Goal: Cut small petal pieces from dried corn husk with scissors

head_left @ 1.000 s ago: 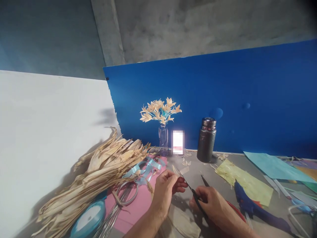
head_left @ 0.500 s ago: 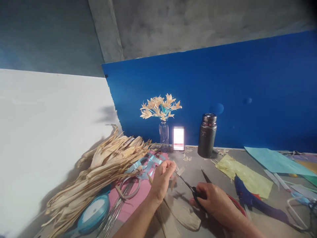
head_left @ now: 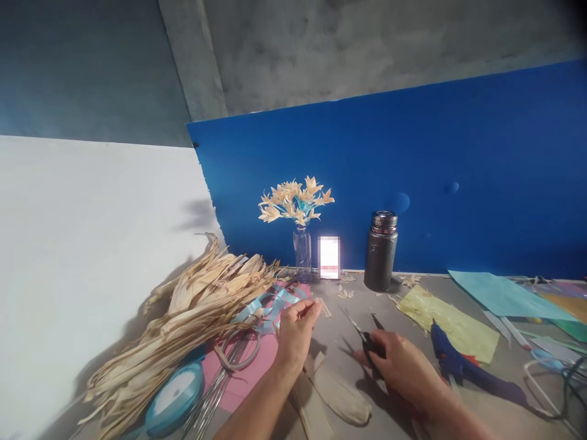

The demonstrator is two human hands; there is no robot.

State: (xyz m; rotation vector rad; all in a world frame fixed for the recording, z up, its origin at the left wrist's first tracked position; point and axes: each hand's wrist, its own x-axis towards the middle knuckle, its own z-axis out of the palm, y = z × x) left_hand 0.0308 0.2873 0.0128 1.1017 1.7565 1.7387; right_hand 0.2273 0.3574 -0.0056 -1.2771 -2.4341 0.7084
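My left hand is closed in a pinch on a small strip of dried corn husk that sticks out past the fingertips. My right hand is wrapped round the dark handles of a pair of scissors. Their blades are parted and point up and left, a short way from the strip. On the table below and between the hands lie larger pieces of dried husk. Small husk scraps are scattered farther back.
Dried husks are heaped at left beside a blue ribbon roll, wires and pink paper. Behind stand a glass vase of husk flowers and a dark jar. A glue gun and yellow paper lie right.
The scissors have drawn back to the right, away from the left hand, and their blades no longer reach the husk strip. The left hand has shifted slightly left, still pinching the strip.
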